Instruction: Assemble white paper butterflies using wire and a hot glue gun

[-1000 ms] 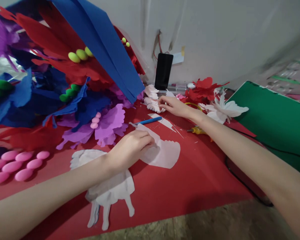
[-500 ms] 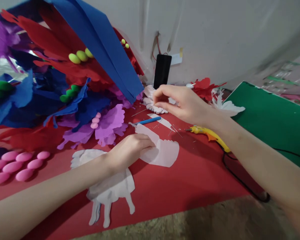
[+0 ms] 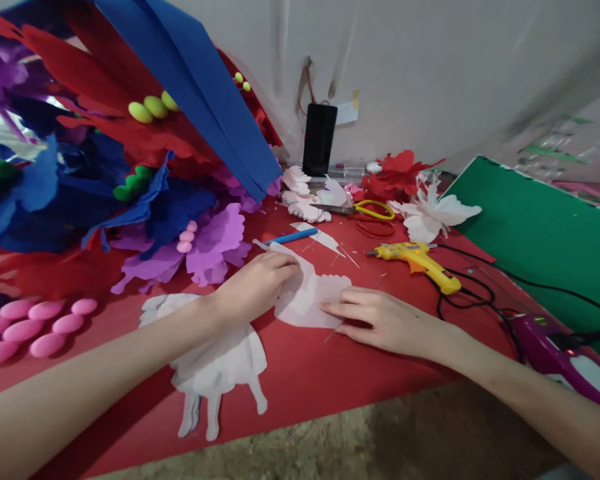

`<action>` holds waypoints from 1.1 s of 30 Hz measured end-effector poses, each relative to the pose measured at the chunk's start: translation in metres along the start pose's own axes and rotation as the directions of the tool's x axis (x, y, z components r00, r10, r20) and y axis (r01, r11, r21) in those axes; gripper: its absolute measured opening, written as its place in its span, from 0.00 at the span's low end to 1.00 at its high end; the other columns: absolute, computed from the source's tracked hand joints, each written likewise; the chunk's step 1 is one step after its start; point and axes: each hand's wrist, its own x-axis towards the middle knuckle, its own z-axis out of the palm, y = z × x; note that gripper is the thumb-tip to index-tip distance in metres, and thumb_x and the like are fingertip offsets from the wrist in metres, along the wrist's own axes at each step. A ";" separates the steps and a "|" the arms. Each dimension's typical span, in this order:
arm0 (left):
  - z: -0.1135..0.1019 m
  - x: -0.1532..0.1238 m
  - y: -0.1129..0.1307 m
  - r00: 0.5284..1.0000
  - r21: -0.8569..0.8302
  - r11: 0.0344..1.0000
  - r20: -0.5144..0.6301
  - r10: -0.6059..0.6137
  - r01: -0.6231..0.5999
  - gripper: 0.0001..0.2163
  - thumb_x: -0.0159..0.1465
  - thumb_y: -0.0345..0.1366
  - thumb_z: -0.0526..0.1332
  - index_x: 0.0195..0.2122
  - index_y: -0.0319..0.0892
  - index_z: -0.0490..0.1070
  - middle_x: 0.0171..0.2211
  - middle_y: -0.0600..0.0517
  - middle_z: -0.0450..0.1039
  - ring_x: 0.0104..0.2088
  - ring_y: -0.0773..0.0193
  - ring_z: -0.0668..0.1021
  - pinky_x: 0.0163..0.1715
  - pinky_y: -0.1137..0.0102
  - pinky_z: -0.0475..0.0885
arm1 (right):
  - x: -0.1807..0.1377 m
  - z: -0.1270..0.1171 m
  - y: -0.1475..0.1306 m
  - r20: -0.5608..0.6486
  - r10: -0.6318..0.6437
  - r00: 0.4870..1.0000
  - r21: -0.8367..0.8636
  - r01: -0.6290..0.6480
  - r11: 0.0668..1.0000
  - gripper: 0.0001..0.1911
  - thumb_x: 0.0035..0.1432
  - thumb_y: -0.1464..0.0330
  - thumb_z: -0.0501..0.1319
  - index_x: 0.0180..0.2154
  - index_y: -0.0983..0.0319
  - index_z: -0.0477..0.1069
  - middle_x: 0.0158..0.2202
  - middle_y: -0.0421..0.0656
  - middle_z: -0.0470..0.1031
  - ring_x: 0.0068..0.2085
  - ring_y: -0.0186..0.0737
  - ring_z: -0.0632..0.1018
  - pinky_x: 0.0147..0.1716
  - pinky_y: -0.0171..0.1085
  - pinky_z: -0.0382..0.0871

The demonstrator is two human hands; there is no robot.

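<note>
A thin white paper butterfly-wing cutout with a scalloped edge lies on the red table top. My left hand is closed on its left side, the fingertips pressed together on the paper. At the cutout's right edge my right hand rests with its fingers stretched out and apart, the fingertips touching the paper. Partly under my left forearm lies a stack of white wing cutouts. A blue pen and a white paper scrap are just beyond the cutout.
A yellow glue gun with a black cord lies right of my hands, near a purple device. Scissors, white petals and a phone are behind. Colourful paper butterflies and pink foam ovals fill the left.
My right hand has come from above the white petals down to the cutout's right edge, and its pinched fingers have spread. My left hand has stayed on the cutout.
</note>
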 end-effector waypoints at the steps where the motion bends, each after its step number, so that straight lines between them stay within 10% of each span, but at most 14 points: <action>1: 0.001 0.000 -0.002 1.000 -0.005 1.000 0.008 0.000 0.000 0.16 0.59 0.20 0.49 0.41 0.37 0.73 0.43 0.46 0.74 0.44 0.60 0.75 0.45 0.65 0.72 | -0.001 0.000 0.001 0.004 -0.030 1.000 0.000 0.030 1.000 0.18 0.64 0.65 0.48 0.49 0.63 0.70 0.38 0.46 0.72 0.38 0.35 0.72 0.39 0.35 0.70; 16: -0.003 0.000 -0.001 0.995 -0.092 0.994 0.082 0.060 -0.053 0.11 0.66 0.31 0.52 0.45 0.38 0.70 0.45 0.45 0.71 0.46 0.60 0.72 0.49 0.62 0.67 | 0.000 -0.003 0.002 -0.183 -0.271 0.945 -0.240 0.224 0.944 0.15 0.61 0.74 0.48 0.40 0.64 0.73 0.47 0.46 0.71 0.38 0.36 0.68 0.37 0.39 0.70; 33: -0.006 0.000 -0.001 0.995 -0.086 0.994 0.071 0.072 -0.066 0.07 0.65 0.34 0.55 0.39 0.41 0.71 0.44 0.48 0.71 0.46 0.61 0.71 0.50 0.64 0.63 | -0.004 0.002 -0.013 -0.169 0.095 0.981 0.061 -0.086 0.994 0.14 0.63 0.70 0.44 0.42 0.66 0.65 0.42 0.50 0.70 0.42 0.37 0.73 0.41 0.39 0.71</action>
